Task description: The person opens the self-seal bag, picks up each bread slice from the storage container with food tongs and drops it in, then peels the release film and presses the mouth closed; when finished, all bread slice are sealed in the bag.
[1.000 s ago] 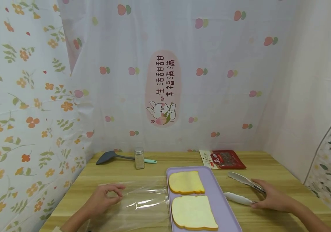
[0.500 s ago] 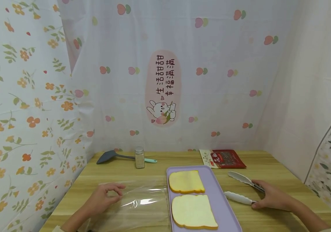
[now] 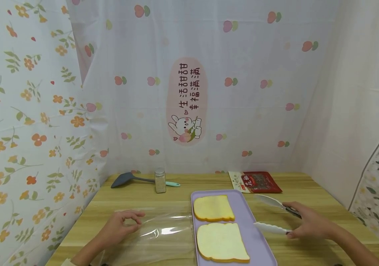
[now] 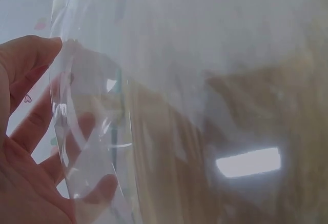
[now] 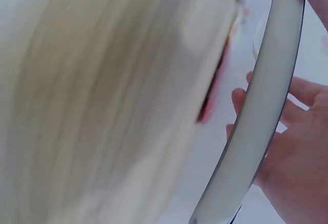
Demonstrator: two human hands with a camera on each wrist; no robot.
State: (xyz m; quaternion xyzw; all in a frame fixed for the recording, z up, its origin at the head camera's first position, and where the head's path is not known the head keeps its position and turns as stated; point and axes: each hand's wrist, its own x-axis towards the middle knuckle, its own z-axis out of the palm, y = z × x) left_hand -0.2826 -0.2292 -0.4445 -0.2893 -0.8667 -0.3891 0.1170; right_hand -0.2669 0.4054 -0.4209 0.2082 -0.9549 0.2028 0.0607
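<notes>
My left hand (image 3: 118, 229) pinches the edge of a clear plastic bag (image 3: 166, 242) between thumb and forefinger. In the left wrist view the clear film (image 4: 169, 131) spreads out to the right, the other fingers lying behind it. My right hand (image 3: 312, 223) grips a pair of food tongs (image 3: 270, 228), whose white-tipped arms are spread apart with nothing between them. The tongs' near tip stands at the right rim of a lilac tray (image 3: 254, 236). Two bread slices lie on that tray, a far slice (image 3: 213, 208) and a near slice (image 3: 222, 242), apart from both hands.
At the back left a dark spatula (image 3: 124, 180) with a mint handle lies behind a small glass jar (image 3: 160, 181). A red and white spice packet (image 3: 256, 182) lies at the back right. Patterned curtains (image 3: 242, 111) close off the wooden table (image 3: 206, 181) behind and at the sides.
The right hand has shifted slightly left and up with the tongs, bringing their tips closer to the tray. The left hand and the bag have hardly moved.
</notes>
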